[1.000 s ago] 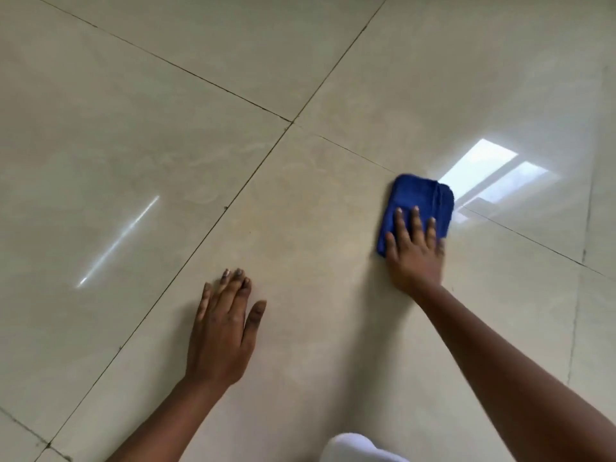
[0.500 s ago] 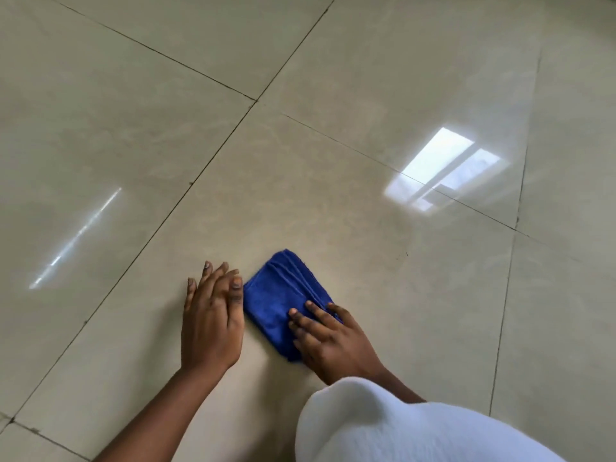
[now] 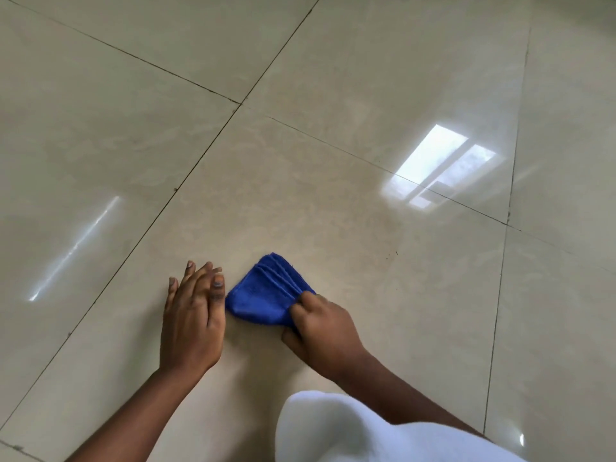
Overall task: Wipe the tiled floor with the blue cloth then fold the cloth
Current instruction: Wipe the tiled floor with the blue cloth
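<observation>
Cloth, blue pleated microfibre (image 3: pixel 266 296), low centre on glossy cream tiled floor (image 3: pixel 300 195). Right hand (image 3: pixel 321 331), fingers clamped on cloth's near edge. Left hand (image 3: pixel 191 323) flat beside, fingers together.

I saw the cloth (image 3: pixel 266 291) lying on the tiled floor (image 3: pixel 333 195), between the two hands. My left hand (image 3: pixel 191 323) lay flat just beside it on the left; my right hand (image 3: pixel 321 331) gripped its right end.
</observation>
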